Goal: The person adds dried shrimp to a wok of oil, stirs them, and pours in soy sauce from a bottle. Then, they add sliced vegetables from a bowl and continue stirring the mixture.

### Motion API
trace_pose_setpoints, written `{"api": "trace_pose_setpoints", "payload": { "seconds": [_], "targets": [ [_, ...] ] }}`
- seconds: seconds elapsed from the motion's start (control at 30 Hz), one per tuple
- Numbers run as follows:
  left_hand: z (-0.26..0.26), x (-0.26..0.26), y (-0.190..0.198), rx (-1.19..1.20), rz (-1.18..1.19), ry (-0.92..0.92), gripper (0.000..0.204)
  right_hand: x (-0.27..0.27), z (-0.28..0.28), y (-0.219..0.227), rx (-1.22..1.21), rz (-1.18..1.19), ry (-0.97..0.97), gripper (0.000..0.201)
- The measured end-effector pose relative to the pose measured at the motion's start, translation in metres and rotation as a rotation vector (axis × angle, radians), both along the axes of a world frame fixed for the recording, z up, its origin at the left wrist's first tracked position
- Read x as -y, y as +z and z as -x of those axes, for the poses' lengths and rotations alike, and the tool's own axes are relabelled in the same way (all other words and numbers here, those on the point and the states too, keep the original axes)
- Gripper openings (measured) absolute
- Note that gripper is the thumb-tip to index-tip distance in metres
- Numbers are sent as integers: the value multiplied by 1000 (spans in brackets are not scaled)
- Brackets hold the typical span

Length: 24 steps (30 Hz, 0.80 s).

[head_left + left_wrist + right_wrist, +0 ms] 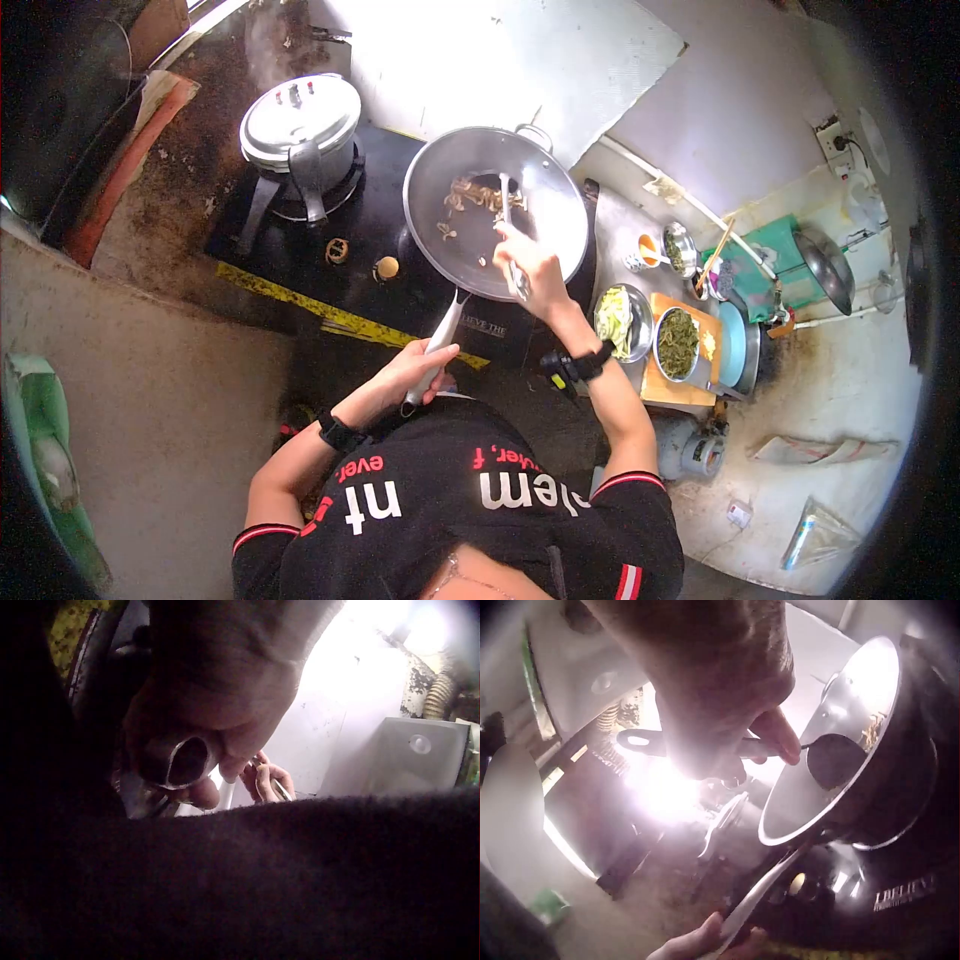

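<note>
A deep grey wok [432, 235] sits on the stove, with light brown sliced pieces of food [475, 196] near its middle. With curled fingers my left hand [405, 370] grips the wok's long pale handle [445, 328]. In the left wrist view the round end of that handle [189, 761] pokes out of the fist. My right hand [535, 272] reaches over the wok and holds a spatula by its handle [641, 742]. The spatula's dark blade [836, 761] is down inside the wok, beside the food.
A steaming pressure cooker [300, 125] occupies the left burner. On the right-hand counter are a bowl of sliced pale green vegetable [613, 322], a bowl of dark greens [679, 345] on a cutting board [665, 392], and a patterned cup [640, 258]. A gas cylinder [690, 450] stands below.
</note>
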State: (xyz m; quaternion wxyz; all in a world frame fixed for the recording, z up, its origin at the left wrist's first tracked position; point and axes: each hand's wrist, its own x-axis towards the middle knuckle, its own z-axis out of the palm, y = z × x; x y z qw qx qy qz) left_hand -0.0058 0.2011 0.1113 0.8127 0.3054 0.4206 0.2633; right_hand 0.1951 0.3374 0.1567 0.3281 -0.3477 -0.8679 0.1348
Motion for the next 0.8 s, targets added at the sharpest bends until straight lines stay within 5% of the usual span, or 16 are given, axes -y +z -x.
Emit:
{"api": "trace_pose_setpoints", "payload": {
  "seconds": [0.2,0.23,0.27,0.33,0.5,0.8],
  "targets": [
    [0,1,-2,2,16,-3,34,-16,3,-6,8,254,53,6],
    [0,1,-2,3,20,2,33,-15,-3,-9,32,1,232,8],
    [0,1,-2,4,22,3,33,-7,-13,-6,33,3,232,8],
    [0,0,-3,1,20,-7,33,29,-23,33,195,94,337,9],
    [0,0,0,23,40,-10,32,77,-50,86,167,345,176,11],
    [2,-1,0,-17,20,-10,32,12,-6,8,-47,95,161,6]
  ]
}}
